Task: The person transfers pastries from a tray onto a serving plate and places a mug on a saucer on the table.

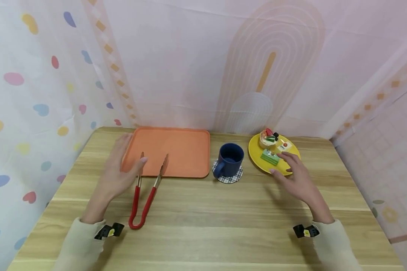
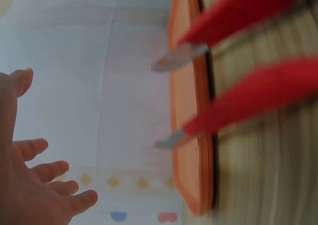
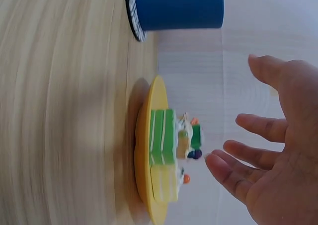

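Note:
My left hand [image 1: 114, 180] hovers with spread fingers beside red-handled tongs [image 1: 135, 205], holding nothing. Those tongs lie with splayed arms, their metal tips over the front edge of an orange tray [image 1: 186, 152]. Over at the right, my right hand [image 1: 299, 182] is held with loosely bent fingers above the near edge of a yellow plate [image 1: 254, 156]. That plate bears a green layered cake slice [image 1: 270, 158], a fruit-topped tart [image 1: 267, 140] and a pale cake slice [image 3: 165, 183]. In the right wrist view the fingers stand apart from the cakes.
Between tray and plate, a dark blue mug [image 1: 231, 160] stands on a round checked coaster [image 1: 228, 179], its handle toward the front left. A patterned cloth [image 1: 176, 75] hangs behind the wooden table [image 1: 203, 233] and along its sides.

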The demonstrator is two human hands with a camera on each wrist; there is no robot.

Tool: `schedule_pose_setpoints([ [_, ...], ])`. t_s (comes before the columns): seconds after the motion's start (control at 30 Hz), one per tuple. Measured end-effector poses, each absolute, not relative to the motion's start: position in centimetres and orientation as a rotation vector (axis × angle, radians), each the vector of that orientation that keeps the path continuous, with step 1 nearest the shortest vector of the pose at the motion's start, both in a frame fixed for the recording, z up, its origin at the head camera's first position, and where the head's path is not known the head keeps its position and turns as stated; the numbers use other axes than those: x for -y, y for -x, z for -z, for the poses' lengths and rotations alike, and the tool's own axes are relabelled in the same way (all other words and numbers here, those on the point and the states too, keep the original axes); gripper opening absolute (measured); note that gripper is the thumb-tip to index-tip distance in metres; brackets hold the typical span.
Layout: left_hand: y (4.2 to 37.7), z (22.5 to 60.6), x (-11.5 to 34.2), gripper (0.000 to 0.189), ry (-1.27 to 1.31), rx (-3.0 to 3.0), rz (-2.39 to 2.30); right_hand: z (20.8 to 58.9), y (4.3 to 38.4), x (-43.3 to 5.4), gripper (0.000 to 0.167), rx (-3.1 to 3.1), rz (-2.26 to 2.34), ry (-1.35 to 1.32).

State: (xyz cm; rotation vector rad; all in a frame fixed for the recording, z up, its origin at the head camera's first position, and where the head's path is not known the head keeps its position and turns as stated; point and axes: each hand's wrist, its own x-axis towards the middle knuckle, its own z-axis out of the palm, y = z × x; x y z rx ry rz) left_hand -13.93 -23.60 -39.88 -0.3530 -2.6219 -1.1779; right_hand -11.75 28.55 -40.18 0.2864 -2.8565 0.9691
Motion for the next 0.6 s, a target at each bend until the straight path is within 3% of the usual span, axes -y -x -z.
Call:
schedule_pose_setpoints([
  [0.6, 13.8, 41.4, 27.7, 0.093, 0.293, 2.824, 0.694, 40.7, 11.3, -32.7, 0.074, 2.847, -0.816, -0.195],
])
